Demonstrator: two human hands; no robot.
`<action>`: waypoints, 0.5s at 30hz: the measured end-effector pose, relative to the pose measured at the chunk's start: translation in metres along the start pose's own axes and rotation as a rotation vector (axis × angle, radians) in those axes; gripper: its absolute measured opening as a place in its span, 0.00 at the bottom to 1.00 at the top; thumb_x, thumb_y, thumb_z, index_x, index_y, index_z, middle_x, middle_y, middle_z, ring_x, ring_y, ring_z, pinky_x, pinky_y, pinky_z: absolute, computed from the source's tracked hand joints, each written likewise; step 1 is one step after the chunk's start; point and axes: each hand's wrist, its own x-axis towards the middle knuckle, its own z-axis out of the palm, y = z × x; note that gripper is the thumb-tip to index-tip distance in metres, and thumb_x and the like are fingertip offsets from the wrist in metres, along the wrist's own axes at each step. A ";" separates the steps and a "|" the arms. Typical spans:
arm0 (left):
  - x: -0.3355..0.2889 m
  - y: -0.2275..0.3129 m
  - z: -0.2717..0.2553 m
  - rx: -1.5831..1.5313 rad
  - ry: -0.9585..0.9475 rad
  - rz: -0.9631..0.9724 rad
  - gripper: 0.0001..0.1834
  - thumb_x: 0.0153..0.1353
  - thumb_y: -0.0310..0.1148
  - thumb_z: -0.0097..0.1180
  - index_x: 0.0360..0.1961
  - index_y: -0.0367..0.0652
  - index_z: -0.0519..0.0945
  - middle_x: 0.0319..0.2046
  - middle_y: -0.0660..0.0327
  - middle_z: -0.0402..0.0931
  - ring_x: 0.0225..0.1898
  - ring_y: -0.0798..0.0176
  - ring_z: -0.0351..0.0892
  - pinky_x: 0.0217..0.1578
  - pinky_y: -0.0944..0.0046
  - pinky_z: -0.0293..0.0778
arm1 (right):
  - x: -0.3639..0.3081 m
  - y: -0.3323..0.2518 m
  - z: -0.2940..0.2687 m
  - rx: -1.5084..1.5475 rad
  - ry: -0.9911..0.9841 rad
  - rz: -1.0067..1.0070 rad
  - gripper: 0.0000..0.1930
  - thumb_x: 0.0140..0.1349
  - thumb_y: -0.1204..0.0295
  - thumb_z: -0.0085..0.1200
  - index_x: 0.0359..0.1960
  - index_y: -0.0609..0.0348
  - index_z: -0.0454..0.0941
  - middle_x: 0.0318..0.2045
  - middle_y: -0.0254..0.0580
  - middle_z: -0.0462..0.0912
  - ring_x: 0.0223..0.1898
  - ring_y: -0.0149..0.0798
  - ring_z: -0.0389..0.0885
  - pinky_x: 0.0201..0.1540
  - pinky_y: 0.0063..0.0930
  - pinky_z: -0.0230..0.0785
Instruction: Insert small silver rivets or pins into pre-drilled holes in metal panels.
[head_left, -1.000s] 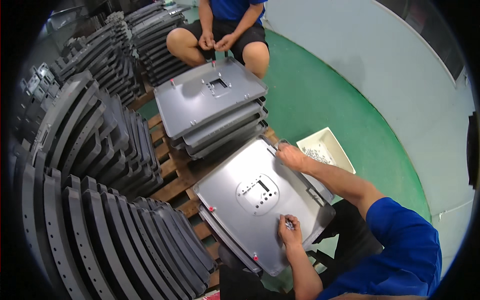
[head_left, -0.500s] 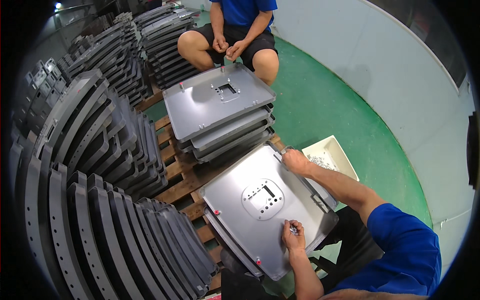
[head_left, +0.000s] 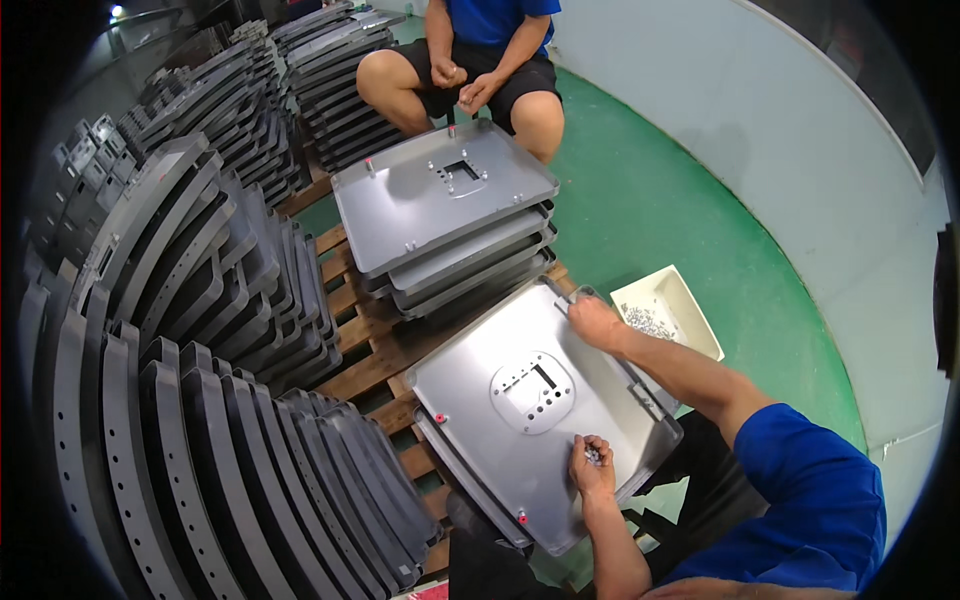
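A grey sheet-metal panel (head_left: 460,380) with a cut-out plate in its middle lies in front of me on top of another panel. Two red-tipped posts (head_left: 522,517) stand along its left side. My left hand (head_left: 592,465) is over the panel's near part, fingers curled around small silvery metal pieces (head_left: 593,456). At the panel's far right edge, my right hand (head_left: 597,322) has its fingers pressed together by the raised rim. Whatever those fingertips grip is hidden.
A white tray (head_left: 700,325) of small metal pieces stands on the green floor to the right. Beyond, a stack of panels (head_left: 440,205) rests on a wooden pallet (head_left: 365,370). Another person's hands (head_left: 465,85) are behind it. Racked grey panels (head_left: 230,450) fill the left.
The whole view has shifted slightly. My hands stay at nearly the same places on the panel. The other person's hands have moved a little apart.
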 end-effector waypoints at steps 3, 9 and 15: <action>0.000 -0.002 -0.002 -0.003 -0.009 0.019 0.16 0.68 0.42 0.49 0.29 0.41 0.74 0.24 0.61 0.70 0.25 0.65 0.66 0.20 0.70 0.59 | -0.003 0.009 0.002 0.038 0.057 -0.057 0.09 0.52 0.78 0.50 0.29 0.69 0.81 0.33 0.61 0.81 0.38 0.53 0.84 0.40 0.40 0.78; 0.002 -0.004 -0.004 0.038 -0.025 0.013 0.16 0.69 0.43 0.47 0.30 0.42 0.73 0.24 0.62 0.69 0.26 0.65 0.65 0.20 0.70 0.59 | -0.002 0.016 -0.005 -0.045 0.014 -0.185 0.08 0.52 0.78 0.48 0.29 0.69 0.80 0.33 0.60 0.80 0.37 0.54 0.83 0.40 0.41 0.78; 0.002 -0.002 -0.003 0.030 -0.044 0.026 0.17 0.69 0.43 0.47 0.29 0.42 0.74 0.24 0.61 0.70 0.26 0.64 0.66 0.19 0.70 0.60 | -0.005 0.011 -0.016 0.020 0.027 -0.147 0.07 0.51 0.78 0.49 0.28 0.68 0.80 0.32 0.59 0.81 0.35 0.52 0.84 0.38 0.41 0.78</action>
